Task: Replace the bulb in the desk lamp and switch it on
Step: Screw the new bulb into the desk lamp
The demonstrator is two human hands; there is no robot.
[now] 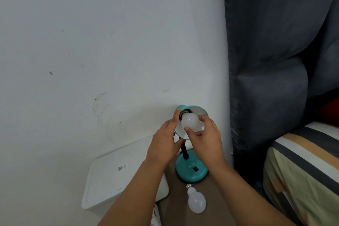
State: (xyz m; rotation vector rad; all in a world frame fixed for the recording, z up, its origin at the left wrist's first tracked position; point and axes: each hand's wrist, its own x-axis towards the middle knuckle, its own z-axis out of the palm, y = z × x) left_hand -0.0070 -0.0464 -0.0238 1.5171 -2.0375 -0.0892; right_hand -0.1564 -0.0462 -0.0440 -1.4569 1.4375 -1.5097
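Observation:
A teal desk lamp stands on a brown surface, its round base (190,171) carrying a black rocker switch (196,169). Its shade (194,110) is tilted up toward me. A round white bulb (189,120) sits in the socket inside the shade. My right hand (203,137) pinches this bulb with thumb and fingers. My left hand (166,141) grips the shade's left rim, index finger stretched up along it. A second white bulb (196,201) lies on the surface in front of the base, screw cap pointing at the lamp.
A white lidded box (117,172) sits left of the lamp against the white wall. A dark grey curtain (266,79) hangs on the right. A bed with striped bedding (302,167) lies at the lower right.

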